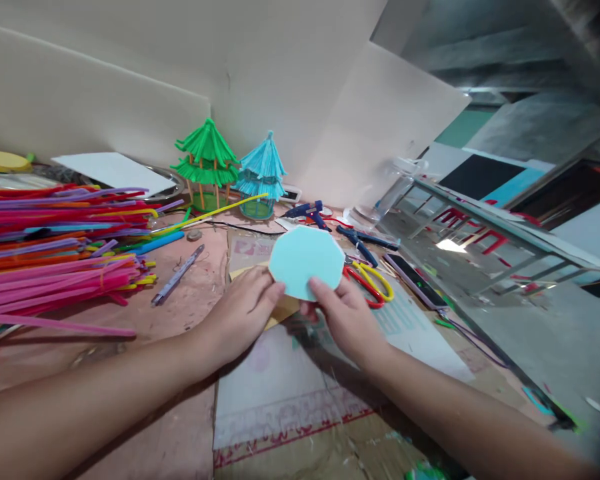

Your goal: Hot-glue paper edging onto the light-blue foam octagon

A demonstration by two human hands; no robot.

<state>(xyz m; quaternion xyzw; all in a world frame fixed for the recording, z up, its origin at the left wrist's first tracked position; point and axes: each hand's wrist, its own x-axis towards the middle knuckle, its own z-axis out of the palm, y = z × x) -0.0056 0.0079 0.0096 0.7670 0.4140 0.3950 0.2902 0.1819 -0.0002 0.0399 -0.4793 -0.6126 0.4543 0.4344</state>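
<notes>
A light-blue octagonal piece of card or foam sheet (307,260) is held up over the work surface. Its left edge is pinched by my left hand (247,303), thumb at the lower left corner. My right hand (345,310) grips the lower right, with the thumb on its face and fingers behind. Beneath them lies a yellowish sheet (283,310), partly hidden by my left hand. Red-and-yellow-handled scissors (375,283) rest just right of the octagon, their blades mostly hidden. Under everything is a printed white cardboard sheet (280,393).
Bundles of coloured pipe cleaners (65,280) fill the left side, beside a cutter knife (177,275). Behind stand a green pavilion model (207,167) and a blue one (261,173). A glue gun (307,211), pliers (363,241) and a phone (415,280) lie toward the right edge.
</notes>
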